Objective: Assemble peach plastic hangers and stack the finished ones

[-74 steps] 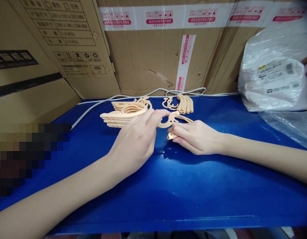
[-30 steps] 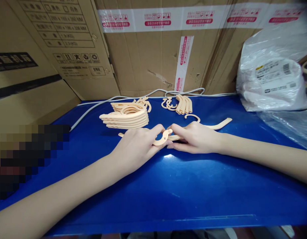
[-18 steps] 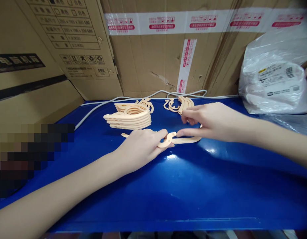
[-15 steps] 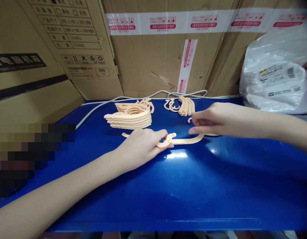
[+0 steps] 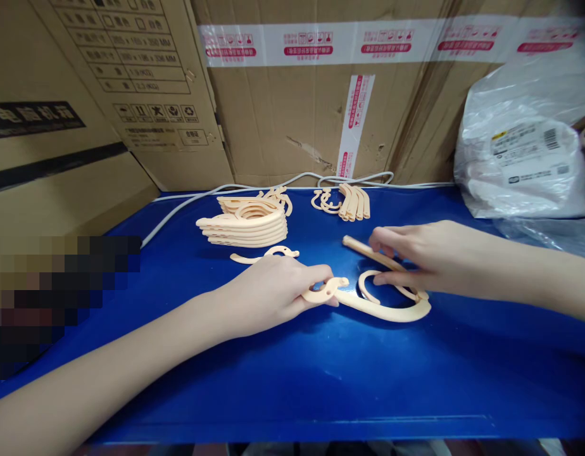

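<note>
My left hand (image 5: 278, 294) is closed around a cream plastic hanger piece (image 5: 325, 292), whose curved, holed end sticks out past the thumb. From beside it a curved hanger arm (image 5: 392, 313) runs right along the blue table. Over its right end, my right hand (image 5: 406, 253) pinches a straight-looking cream hanger arm (image 5: 361, 248). A cream hook (image 5: 366, 286) lies under those fingertips; whether they touch it I cannot tell. Just behind my left hand rests another loose hanger arm (image 5: 247, 258), partly hidden.
A stack of cream hanger pieces (image 5: 245, 234) stands at the back left of the blue table (image 5: 292, 386). Hooks (image 5: 327, 201) and a bundle of arms (image 5: 354, 202) lie further back. Cardboard boxes (image 5: 283, 114), a white cable (image 5: 178, 218) and a plastic bag (image 5: 525, 158) border the table.
Both hands have come nearer to me and slightly right, with the hanger piece in the left. My right hand now has a hanger arm between its fingers; a hook shows below it.
</note>
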`<state>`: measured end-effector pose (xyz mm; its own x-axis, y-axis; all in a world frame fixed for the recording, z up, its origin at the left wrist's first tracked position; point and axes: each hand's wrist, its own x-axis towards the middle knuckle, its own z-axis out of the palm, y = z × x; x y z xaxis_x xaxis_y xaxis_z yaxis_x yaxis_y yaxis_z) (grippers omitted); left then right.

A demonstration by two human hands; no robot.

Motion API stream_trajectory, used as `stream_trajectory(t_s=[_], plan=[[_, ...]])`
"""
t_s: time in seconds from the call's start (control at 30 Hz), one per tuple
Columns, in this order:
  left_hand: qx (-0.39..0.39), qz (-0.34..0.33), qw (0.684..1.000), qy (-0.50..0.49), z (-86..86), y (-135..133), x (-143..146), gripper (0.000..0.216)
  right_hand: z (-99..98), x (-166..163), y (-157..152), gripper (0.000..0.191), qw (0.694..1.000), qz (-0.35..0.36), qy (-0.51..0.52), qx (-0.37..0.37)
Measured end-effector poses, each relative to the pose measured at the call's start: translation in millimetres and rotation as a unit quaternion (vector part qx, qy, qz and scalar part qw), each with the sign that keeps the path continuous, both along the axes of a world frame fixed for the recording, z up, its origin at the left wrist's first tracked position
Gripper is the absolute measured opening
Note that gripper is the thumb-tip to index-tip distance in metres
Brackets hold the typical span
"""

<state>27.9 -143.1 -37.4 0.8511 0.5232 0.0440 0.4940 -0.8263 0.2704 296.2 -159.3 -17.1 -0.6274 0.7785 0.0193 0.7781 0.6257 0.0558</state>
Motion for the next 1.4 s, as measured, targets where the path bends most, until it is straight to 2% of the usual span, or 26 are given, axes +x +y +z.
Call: stream_trajectory(t_s=[0.1,0.23,0.37,0.43,0.53,0.6,0.73,0.9,1.03,1.17,1.27,1.4], plan=[[0.02,0.0,1.0,-0.009,-1.1,0.1,-0.1,0.026,-2.7,-16.3,1.9,0.007,0.999,0.039,0.012,-0.014],[0.051,0.031,0.998,0.004,-0.5,0.7,0.7,0.025,-9.4,-30.0,21.8,0.009,0.995,0.036,-0.048,0.079],[0.082,0.085,0.992,0.037,1.3,1.0,1.6,0.027,-17.0,-32.1,48.9,0.014,0.972,0.066,-0.101,0.201],[0.096,0.1,0.989,0.048,1.1,0.9,1.5,0.025,-18.3,-32.1,54.8,0.017,0.963,0.093,-0.097,0.232],[0.115,0.108,0.986,0.043,-0.8,0.8,0.9,0.025,-16.1,-35.0,48.2,0.027,0.958,0.117,-0.041,0.259],[0.119,0.107,0.987,0.028,-2.5,0.9,0.3,0.027,-14.4,-39.3,36.2,0.034,0.959,0.124,0.0,0.254],[0.093,0.105,0.99,0.002,-4.1,1.4,-1.1,0.025,-19.7,-49.2,12.0,0.04,0.967,0.164,0.062,0.187],[0.038,0.109,0.993,-0.04,-4.4,4.0,-2.7,0.024,-36.2,-52.7,6.7,0.031,0.97,0.174,0.102,0.134],[0.011,0.145,0.987,-0.07,-4.1,5.3,-1.6,0.027,-41.0,-49.6,12.7,0.034,0.972,0.17,0.1,0.131],[0.005,0.187,0.976,-0.113,0.1,3.6,1.0,0.042,-40.4,-45.6,12.2,0.037,0.975,0.172,0.098,0.098],[-0.007,0.201,0.972,-0.119,4.2,1.9,1.2,0.048,-41.2,-43.4,10.1,0.041,0.974,0.182,0.064,0.119],[-0.031,0.21,0.97,-0.119,6.0,1.0,-0.1,0.046,-43.1,-42.3,10.6,0.043,0.973,0.175,0.031,0.15]])
